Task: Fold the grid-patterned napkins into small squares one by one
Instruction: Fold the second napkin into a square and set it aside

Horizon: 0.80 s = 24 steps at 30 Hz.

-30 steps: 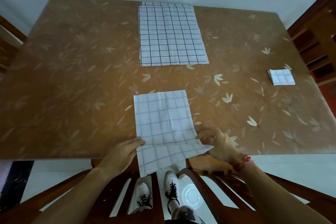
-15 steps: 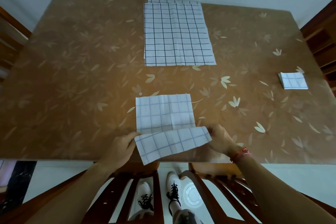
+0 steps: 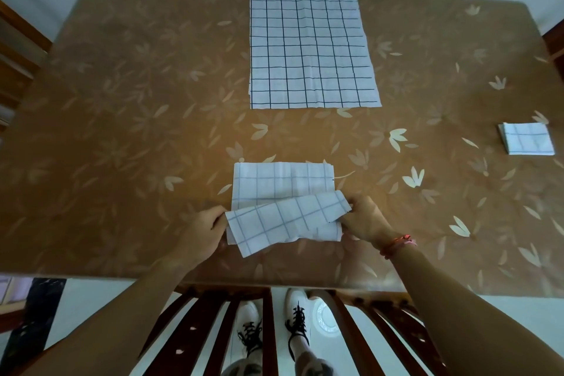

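Here, the left end of a grid-patterned napkin (image 3: 283, 207) is pinched by the left hand (image 3: 203, 230), with the fingers curled at the cloth edge. The right end of the same napkin is gripped by the right hand (image 3: 364, 218), whose thumb and fingers are closed on the corner. A red thread bracelet (image 3: 398, 243) is worn on the right wrist. Between the two hands the near part of the napkin is lifted off the tabletop (image 3: 122, 131) and turned over toward the far part, so that a slanted flap is seen, with its right end farther from the person than its left end. The far part of the napkin is laid flat on the tabletop, near the front edge. Further away, at the middle of the far side, a pile of unfolded napkins (image 3: 308, 49) with darker grid lines is spread flat; a second sheet is seen under the top one at the far edge. Well apart, at the right, a small folded square (image 3: 526, 138) is placed. The tabletop is covered with a brown leaf pattern. Below its front edge, a wooden chair back (image 3: 268, 330) and two white shoes (image 3: 297, 319) with black laces are seen.
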Tool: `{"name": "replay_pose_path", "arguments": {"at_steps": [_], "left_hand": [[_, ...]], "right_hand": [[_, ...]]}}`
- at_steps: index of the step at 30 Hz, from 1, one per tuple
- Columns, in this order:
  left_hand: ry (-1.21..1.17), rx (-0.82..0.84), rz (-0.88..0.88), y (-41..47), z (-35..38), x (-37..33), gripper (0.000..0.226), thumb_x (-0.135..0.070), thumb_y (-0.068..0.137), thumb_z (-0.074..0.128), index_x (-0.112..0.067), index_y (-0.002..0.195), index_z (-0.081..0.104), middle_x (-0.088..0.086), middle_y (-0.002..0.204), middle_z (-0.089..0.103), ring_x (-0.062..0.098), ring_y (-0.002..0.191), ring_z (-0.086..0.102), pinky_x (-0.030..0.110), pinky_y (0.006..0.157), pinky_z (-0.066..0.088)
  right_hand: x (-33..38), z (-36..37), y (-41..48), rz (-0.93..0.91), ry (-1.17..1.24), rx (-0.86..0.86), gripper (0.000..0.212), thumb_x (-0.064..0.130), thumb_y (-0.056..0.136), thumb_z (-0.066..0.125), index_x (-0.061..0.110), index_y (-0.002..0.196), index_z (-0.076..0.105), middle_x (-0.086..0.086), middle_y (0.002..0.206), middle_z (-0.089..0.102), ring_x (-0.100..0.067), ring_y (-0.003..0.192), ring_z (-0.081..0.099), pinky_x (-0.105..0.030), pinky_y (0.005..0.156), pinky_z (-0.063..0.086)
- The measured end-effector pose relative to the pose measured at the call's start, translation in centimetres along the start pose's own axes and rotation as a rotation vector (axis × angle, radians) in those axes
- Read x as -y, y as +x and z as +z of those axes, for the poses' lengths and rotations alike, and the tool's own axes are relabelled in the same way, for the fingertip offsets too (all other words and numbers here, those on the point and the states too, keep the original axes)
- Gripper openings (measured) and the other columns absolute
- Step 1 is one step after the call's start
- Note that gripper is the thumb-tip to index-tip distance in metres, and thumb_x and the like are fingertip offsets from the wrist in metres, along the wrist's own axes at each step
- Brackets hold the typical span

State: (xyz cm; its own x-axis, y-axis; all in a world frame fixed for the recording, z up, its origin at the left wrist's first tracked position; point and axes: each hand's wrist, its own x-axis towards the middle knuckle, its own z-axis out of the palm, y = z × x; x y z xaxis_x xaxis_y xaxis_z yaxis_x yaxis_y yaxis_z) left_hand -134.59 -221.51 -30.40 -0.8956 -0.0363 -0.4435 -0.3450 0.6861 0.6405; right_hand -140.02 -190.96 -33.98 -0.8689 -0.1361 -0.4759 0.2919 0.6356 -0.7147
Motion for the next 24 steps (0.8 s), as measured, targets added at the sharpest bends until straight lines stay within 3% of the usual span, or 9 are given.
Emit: {"name": "replay_pose_path", "arguments": {"at_steps": [4,7,11,14,17,19,20,24], "left_hand": [[-0.145,0.025,-0.078,0.2,0.3,1.0,0.024,-0.02,0.102,0.045,-0.012,0.091,0.064,0.002,0.077,0.071,0.02,0.054,0.067,0.012,0.041,0.041],[-0.266,0.051,-0.108,0.1,0.5,1.3,0.022,-0.019,0.101,0.047,-0.008,0.091,0.064,0.012,0.082,0.07,0.03,0.053,0.067,0.016,0.037,0.039],[-0.226,0.025,-0.104,0.3,0.9,1.0,0.026,-0.021,0.103,0.044,-0.006,0.089,0.061,0.014,0.077,0.069,0.025,0.046,0.062,0.02,0.038,0.045],[-0.22,0.008,-0.117,0.7,1.1,1.2,0.025,-0.021,0.103,0.043,-0.008,0.091,0.06,0.012,0.081,0.07,0.027,0.045,0.063,0.02,0.034,0.042],[-0.27,0.018,-0.154,1.1,1.3,1.7,0.022,-0.024,0.101,0.048,-0.01,0.091,0.062,0.015,0.085,0.069,0.034,0.047,0.064,0.021,0.032,0.036],[-0.285,0.032,-0.163,1.1,1.4,1.6,0.028,-0.028,0.098,0.054,-0.004,0.087,0.062,0.029,0.082,0.064,0.039,0.047,0.06,0.024,0.032,0.039],[-0.295,0.04,-0.177,1.1,1.5,1.4,0.035,-0.032,0.097,0.056,0.001,0.085,0.061,0.032,0.078,0.061,0.042,0.047,0.058,0.026,0.033,0.041],[-0.232,0.11,-0.306,1.3,1.9,1.1,0.063,-0.053,0.098,0.04,0.004,0.085,0.062,0.018,0.065,0.066,0.034,0.045,0.064,0.024,0.036,0.036]], "right_hand": [[0.0,0.1,0.0,0.041,0.054,0.004,0.008,0.015,0.084,0.063,0.016,0.084,0.071,0.01,0.061,0.066,0.0,0.049,0.06,-0.016,0.044,0.044],[-0.1,0.3,0.1,0.068,0.055,-0.032,0.013,0.022,0.087,0.061,0.015,0.08,0.07,0.005,0.067,0.069,-0.008,0.056,0.062,-0.021,0.047,0.046],[0.3,0.7,0.5,0.08,0.032,-0.044,0.015,0.025,0.087,0.062,0.021,0.073,0.067,0.009,0.07,0.069,-0.007,0.067,0.064,-0.021,0.055,0.047],[0.7,0.9,0.4,0.104,0.027,-0.055,0.025,0.019,0.087,0.06,0.024,0.063,0.059,0.013,0.055,0.062,-0.003,0.055,0.057,-0.017,0.048,0.041],[0.5,0.8,0.0,0.17,0.08,-0.044,0.022,0.014,0.087,0.058,0.023,0.068,0.061,0.014,0.049,0.059,-0.001,0.044,0.054,-0.014,0.039,0.038],[0.5,0.6,-0.2,0.249,0.106,-0.015,0.015,0.021,0.087,0.06,0.012,0.078,0.067,0.006,0.058,0.061,-0.007,0.046,0.055,-0.02,0.039,0.041],[0.6,0.7,-0.2,0.292,0.116,0.0,0.026,0.03,0.088,0.061,0.006,0.08,0.067,0.0,0.061,0.06,-0.012,0.047,0.055,-0.022,0.04,0.043],[0.4,1.3,0.0,0.429,0.092,-0.01,0.055,0.06,0.083,0.057,0.007,0.087,0.068,-0.006,0.081,0.069,-0.021,0.065,0.066,-0.029,0.055,0.054]]}}
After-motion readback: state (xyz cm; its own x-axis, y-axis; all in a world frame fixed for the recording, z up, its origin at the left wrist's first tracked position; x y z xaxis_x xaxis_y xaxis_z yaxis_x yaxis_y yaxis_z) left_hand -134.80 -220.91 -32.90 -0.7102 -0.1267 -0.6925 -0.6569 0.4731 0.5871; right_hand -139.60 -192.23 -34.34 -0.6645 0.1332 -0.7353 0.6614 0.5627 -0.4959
